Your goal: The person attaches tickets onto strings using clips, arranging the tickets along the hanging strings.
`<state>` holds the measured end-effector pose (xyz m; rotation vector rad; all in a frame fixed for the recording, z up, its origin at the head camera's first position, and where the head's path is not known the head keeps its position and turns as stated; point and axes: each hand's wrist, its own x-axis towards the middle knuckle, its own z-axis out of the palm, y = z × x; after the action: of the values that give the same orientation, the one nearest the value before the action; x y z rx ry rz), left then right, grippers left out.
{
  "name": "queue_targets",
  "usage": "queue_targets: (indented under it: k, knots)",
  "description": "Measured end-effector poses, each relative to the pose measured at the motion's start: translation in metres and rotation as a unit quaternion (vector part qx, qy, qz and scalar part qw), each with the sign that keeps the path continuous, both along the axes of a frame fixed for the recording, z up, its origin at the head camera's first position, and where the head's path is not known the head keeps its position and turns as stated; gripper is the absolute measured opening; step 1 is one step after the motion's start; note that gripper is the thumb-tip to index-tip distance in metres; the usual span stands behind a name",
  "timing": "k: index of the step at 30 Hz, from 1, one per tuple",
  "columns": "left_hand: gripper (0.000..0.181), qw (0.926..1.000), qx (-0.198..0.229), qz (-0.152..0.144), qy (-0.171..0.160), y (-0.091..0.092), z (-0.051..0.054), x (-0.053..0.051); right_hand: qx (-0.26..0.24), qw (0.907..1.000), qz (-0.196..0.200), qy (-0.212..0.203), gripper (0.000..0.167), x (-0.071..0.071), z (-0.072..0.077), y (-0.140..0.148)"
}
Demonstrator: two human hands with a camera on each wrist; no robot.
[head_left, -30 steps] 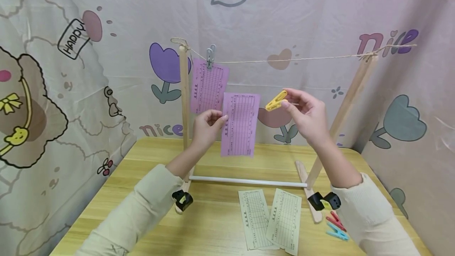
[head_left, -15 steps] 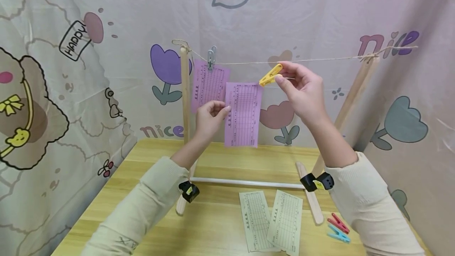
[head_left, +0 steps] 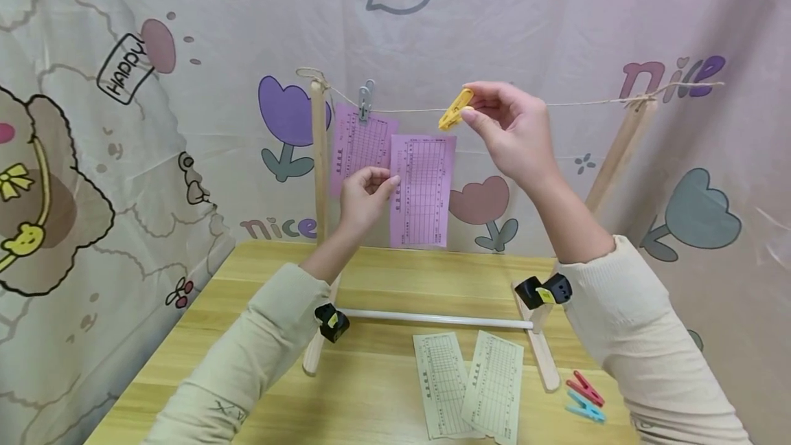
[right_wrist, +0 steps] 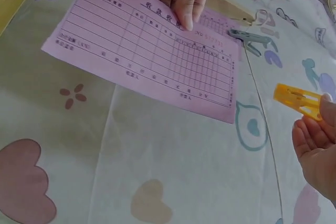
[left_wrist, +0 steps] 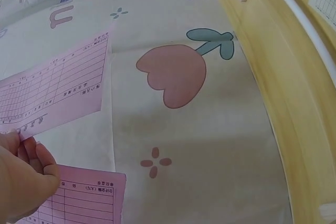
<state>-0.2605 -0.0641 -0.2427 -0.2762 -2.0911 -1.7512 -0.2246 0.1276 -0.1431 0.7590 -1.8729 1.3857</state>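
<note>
Yellow clip [head_left: 456,110] raised, apart; paper [head_left: 422,191] edge below

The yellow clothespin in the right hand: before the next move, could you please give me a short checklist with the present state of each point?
1. Right hand pinches the yellow clothespin: ok.
2. Left hand holds the nearer pink form with its top edge uncovered: ok, the grip is on the side edge.
3. Top edge raised to the twine: not ok, it sits below the twine in the head view.
4. Yellow clothespin on the form: not ok, the right wrist view shows them apart.
5. Other pink form secured: ok, the grey clothespin holds it at the twine.
6. Twine firm enough for both forms: cannot tell.
</note>
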Motion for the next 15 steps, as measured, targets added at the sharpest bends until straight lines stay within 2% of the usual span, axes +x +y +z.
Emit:
queue_targets:
  k: [5,15]
  knots:
    - [0.02,1.0,-0.005,-0.002,0.007,0.0,0.005,0.0,0.027,0.9995,-0.009,0.016,0.025,0.0,0.012,-0.004]
    - [0.021,0.9999,0.01,-0.012,0.001,0.004,0.009,0.0,0.093,0.9919,-0.086,0.005,0.021,-0.002,0.024,-0.011]
